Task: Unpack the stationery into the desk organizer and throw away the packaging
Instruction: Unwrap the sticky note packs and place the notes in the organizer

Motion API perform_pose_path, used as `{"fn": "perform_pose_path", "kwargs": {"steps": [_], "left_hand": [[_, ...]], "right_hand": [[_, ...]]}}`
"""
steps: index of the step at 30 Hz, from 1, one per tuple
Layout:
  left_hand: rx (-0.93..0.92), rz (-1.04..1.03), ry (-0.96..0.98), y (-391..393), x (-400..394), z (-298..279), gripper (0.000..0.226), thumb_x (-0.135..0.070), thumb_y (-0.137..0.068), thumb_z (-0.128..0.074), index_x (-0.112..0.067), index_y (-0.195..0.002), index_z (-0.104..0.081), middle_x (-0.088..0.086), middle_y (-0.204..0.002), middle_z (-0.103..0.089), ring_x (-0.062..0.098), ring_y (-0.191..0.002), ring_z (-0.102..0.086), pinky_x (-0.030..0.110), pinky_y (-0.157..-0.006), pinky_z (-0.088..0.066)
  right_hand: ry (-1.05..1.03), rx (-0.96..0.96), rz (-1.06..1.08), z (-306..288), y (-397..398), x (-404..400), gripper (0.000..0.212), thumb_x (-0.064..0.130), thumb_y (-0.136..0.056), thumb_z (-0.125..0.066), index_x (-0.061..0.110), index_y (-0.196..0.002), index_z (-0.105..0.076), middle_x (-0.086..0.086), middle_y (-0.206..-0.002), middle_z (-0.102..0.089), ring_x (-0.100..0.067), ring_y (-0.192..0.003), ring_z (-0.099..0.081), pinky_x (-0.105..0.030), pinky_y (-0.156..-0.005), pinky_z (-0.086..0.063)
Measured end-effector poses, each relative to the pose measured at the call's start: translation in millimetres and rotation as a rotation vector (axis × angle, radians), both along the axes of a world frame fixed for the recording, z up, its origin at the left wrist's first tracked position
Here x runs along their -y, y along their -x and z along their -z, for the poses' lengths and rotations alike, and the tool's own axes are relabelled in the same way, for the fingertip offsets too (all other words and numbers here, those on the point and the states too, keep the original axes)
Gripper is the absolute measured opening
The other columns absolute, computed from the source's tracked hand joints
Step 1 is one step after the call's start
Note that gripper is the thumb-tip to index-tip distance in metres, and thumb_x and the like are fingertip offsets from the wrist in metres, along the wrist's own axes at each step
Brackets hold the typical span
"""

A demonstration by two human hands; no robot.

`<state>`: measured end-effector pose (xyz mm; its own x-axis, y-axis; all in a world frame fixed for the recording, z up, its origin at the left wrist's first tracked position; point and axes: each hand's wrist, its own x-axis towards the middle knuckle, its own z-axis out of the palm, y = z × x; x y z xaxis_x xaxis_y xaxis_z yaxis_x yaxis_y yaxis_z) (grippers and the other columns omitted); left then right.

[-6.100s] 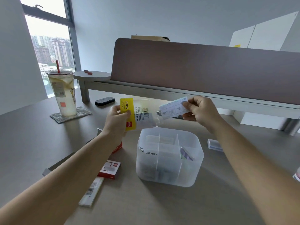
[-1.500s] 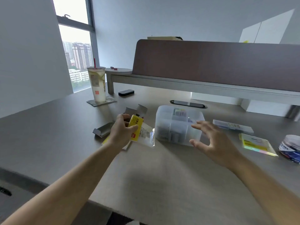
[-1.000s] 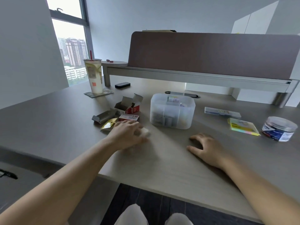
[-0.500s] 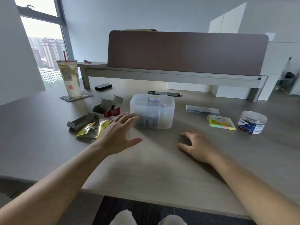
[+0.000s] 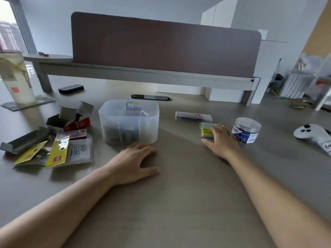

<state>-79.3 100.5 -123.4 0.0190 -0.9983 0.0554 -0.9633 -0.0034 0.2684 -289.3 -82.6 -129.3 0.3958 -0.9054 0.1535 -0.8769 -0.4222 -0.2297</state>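
Observation:
The translucent desk organizer (image 5: 129, 122) stands mid-desk with stationery in its compartments. My left hand (image 5: 133, 158) rests flat on the desk just in front of it, holding nothing. My right hand (image 5: 221, 140) lies with straight fingers on the yellow-green sticky-note pack (image 5: 206, 129), right of the organizer. Empty packaging lies at the left: a yellow-headed plastic bag (image 5: 71, 149), another yellow bag (image 5: 30, 154) and opened red-and-white boxes (image 5: 69, 119). A flat white pack (image 5: 193, 116) and a clear round jar (image 5: 246, 129) sit near my right hand.
A drink cup (image 5: 16, 79) on a coaster stands far left. A black case (image 5: 71, 88) and a cable grommet (image 5: 151, 97) lie behind the organizer under the brown partition (image 5: 161, 43). A white controller (image 5: 313, 136) lies at the right, with clutter at the back right.
My left hand let go of the yellow-headed bag onto the packaging pile and came to rest before the organizer. My right hand slid right onto the sticky-note pack. The view swung right.

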Motion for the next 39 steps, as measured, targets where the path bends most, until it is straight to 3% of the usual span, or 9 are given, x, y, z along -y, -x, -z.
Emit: {"fn": "perform_pose_path", "kwargs": {"steps": [3, 7, 13, 17, 22, 25, 29, 32, 39], "left_hand": [[-0.004, -0.002, 0.034, -1, 1, 1, 0.1, -0.077, -0.045, -0.02, -0.031, -0.132, -0.037, -0.007, -0.144, -0.035, 0.011, -0.133, -0.03, 0.022, -0.108, -0.024], [-0.008, -0.01, 0.035, -1, 3, 3, 0.099, -0.077, -0.045, -0.02, -0.031, -0.131, -0.038, -0.006, -0.142, -0.036, 0.013, -0.132, -0.032, 0.028, -0.109, -0.026], [-0.042, -0.006, 0.05, -2, 2, 4, 0.098, -0.077, -0.046, -0.024, -0.029, -0.13, -0.04, -0.005, -0.14, -0.039, 0.014, -0.13, -0.035, 0.028, -0.107, -0.027], [-0.227, -0.053, 0.132, -1, 2, 1, 0.081, -0.061, -0.064, -0.058, -0.024, -0.134, -0.036, 0.0, -0.14, -0.039, 0.017, -0.129, -0.035, 0.026, -0.105, -0.028], [-0.574, -0.115, 0.296, 4, 2, -7, 0.063, -0.022, -0.073, -0.07, -0.022, -0.129, -0.04, 0.0, -0.126, -0.045, 0.016, -0.118, -0.044, 0.028, -0.102, -0.036], [-0.859, -0.098, 0.298, -1, -3, -13, 0.021, -0.006, -0.077, -0.064, -0.02, -0.09, -0.057, 0.008, -0.099, -0.061, 0.025, -0.097, -0.06, 0.042, -0.088, -0.051], [-0.961, -0.123, 0.363, -15, -12, -18, 0.019, -0.001, -0.082, -0.056, -0.017, -0.072, -0.056, -0.001, -0.076, -0.061, 0.006, -0.066, -0.062, 0.017, -0.062, -0.052], [-1.02, -0.219, 0.428, -24, -16, -21, 0.019, -0.006, -0.086, -0.052, -0.015, -0.07, -0.051, 0.0, -0.07, -0.057, 0.014, -0.065, -0.057, 0.024, -0.058, -0.049], [-1.089, -0.283, 0.452, -38, -22, -24, 0.017, -0.013, -0.088, -0.049, -0.015, -0.072, -0.051, 0.003, -0.074, -0.056, 0.017, -0.068, -0.055, 0.028, -0.061, -0.045]], "right_hand": [[-0.06, -0.045, -0.003, 2, -3, 5, 0.062, 0.049, -0.088, -0.039, 0.018, -0.139, -0.024, -0.008, -0.154, -0.015, -0.028, -0.141, -0.012, -0.044, -0.115, -0.01], [0.008, 0.099, -0.021, 0, -1, -7, 0.051, 0.049, -0.081, -0.054, 0.017, -0.119, -0.046, -0.007, -0.134, -0.044, -0.029, -0.123, -0.039, -0.043, -0.103, -0.03], [0.029, 0.25, -0.087, -6, -2, -26, 0.032, 0.031, -0.076, -0.065, 0.017, -0.102, -0.054, -0.006, -0.117, -0.057, -0.025, -0.112, -0.048, -0.04, -0.096, -0.04], [-0.214, 0.629, -0.272, -19, -14, -58, 0.021, 0.012, -0.077, -0.065, 0.017, -0.093, -0.054, 0.001, -0.091, -0.057, -0.015, -0.089, -0.051, -0.002, -0.065, -0.039], [-0.592, 0.88, -0.479, -33, -38, -97, 0.015, 0.024, -0.069, -0.055, 0.017, -0.082, -0.058, 0.001, -0.081, -0.056, -0.008, -0.074, -0.053, -0.015, -0.059, -0.042], [-0.798, 0.923, -0.531, -34, -55, -105, 0.017, 0.026, -0.066, -0.049, 0.017, -0.079, -0.056, -0.002, -0.08, -0.054, -0.014, -0.075, -0.055, -0.024, -0.059, -0.042], [-0.928, 1.013, -0.565, -35, -74, -109, 0.016, 0.028, -0.071, -0.05, 0.014, -0.081, -0.053, -0.005, -0.079, -0.056, -0.013, -0.068, -0.061, -0.028, -0.061, -0.047], [-0.769, 1.024, -0.565, -37, -88, -112, 0.002, 0.02, -0.083, -0.057, 0.019, -0.083, -0.056, 0.002, -0.077, -0.062, -0.011, -0.075, -0.061, -0.026, -0.07, -0.051], [-0.317, 0.964, -0.559, -39, -113, -124, 0.016, 0.008, -0.081, -0.062, 0.021, -0.091, -0.062, -0.013, -0.089, -0.068, -0.028, -0.083, -0.064, -0.037, -0.078, -0.054]]}}
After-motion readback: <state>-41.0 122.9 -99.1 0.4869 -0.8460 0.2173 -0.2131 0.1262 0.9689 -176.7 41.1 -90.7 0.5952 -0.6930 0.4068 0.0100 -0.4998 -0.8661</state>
